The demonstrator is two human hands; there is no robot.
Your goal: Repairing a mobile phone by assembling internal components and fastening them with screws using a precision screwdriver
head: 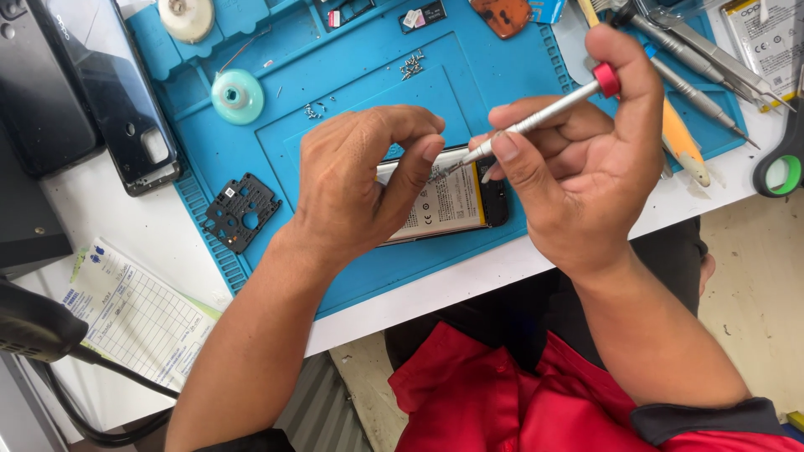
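The right hand [586, 159] pinches a slim screwdriver [536, 120], tip down at the opened phone [452, 201]. The left hand [360, 180] curls over the phone on the blue mat [352, 75], fingers pressed together, perhaps pinching a screw.

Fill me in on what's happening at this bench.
A person works on an opened phone lying on a blue mat. The right hand holds a slim screwdriver with its tip down at the phone's upper edge, and the left hand pinches there beside it. Loose screws, a black cover plate and tweezers lie around.
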